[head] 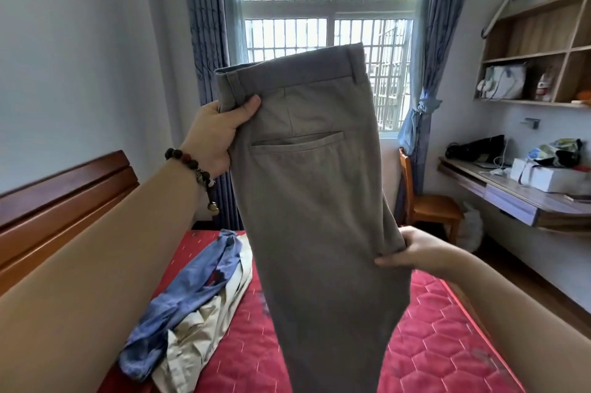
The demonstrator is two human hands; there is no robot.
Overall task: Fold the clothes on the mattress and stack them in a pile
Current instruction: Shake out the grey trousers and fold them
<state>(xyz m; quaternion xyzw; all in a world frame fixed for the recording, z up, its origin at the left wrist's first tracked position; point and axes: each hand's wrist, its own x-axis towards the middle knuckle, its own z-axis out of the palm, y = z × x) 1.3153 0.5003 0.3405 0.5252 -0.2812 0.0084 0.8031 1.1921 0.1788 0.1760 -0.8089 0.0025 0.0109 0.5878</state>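
Note:
Grey-brown trousers [316, 200] hang upright in the air above the red quilted mattress [441, 338], back pocket facing me. My left hand [217, 130], with a bead bracelet on its wrist, grips the waistband at its left corner, thumb on the front. My right hand [412, 250] pinches the right edge of the trousers lower down, near the seat. The legs drop out of view at the bottom. On the mattress to the left lies a crumpled blue garment [188, 293] on top of a cream garment [204, 325].
A wooden headboard [64, 197] runs along the left. A wooden chair [428, 204] stands by the barred window [323, 21]. A cluttered desk [524, 191] and wall shelves [540, 50] fill the right side.

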